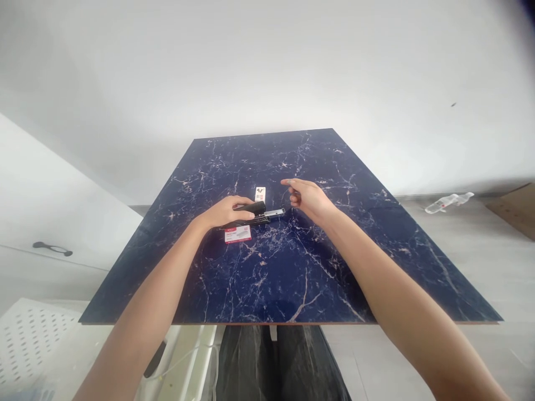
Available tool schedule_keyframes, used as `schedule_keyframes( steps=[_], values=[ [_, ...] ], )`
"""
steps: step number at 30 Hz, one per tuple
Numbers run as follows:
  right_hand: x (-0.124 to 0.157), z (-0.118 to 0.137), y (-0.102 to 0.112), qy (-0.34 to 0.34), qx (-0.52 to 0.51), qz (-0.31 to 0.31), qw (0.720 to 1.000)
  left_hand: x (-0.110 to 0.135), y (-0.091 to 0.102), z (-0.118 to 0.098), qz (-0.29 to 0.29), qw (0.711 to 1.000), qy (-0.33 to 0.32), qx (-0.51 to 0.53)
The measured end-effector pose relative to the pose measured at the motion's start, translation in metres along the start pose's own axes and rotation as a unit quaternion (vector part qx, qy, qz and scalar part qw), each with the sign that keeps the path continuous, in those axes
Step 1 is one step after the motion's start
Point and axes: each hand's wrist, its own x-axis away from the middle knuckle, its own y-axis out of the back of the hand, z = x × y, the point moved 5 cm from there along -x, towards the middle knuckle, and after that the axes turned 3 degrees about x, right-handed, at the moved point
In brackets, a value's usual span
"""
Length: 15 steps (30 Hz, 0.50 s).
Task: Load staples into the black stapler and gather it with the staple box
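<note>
Head: left hand [229, 212] apparently holds stapler [258, 209].

Print on the red-and-white card [238, 234] and small white box [259, 194] — too small to read

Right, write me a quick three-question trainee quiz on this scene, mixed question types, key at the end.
1. True or false: the person's left hand is clear of the black stapler.
2. The flat item on the stapler's near side is: A) green and yellow; B) red and white; C) all black.
3. Fill in: the metal rail sticks out toward the side of the person's ____.

Key: 1. False; 2. B; 3. right hand.
</note>
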Motion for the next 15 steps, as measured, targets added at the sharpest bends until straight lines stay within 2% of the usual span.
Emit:
schedule_keyframes(
  steps=[2,4,7,9,12,15],
  values=[
    [0.002,0.002,-0.003,0.013,0.043,0.015,0.999,0.000,0.000,0.001,-0.001,1.000,0.003,-0.002],
    [0.003,0.004,-0.004,0.047,0.132,0.018,0.990,0.000,0.000,0.001,-0.001,1.000,0.003,0.000],
    [0.004,0.009,-0.007,0.144,0.300,0.026,0.943,0.000,-0.001,0.000,0.000,1.000,0.000,0.004],
    [0.006,0.009,-0.011,0.183,0.368,0.061,0.910,0.000,-0.001,-0.001,0.002,1.000,-0.001,0.004],
    [0.009,0.008,-0.015,0.181,0.399,0.116,0.892,0.000,0.000,-0.002,0.000,1.000,-0.002,-0.002],
    [0.012,0.009,-0.017,0.183,0.401,0.136,0.887,0.000,0.000,-0.003,0.000,1.000,-0.006,-0.004]
  ],
)
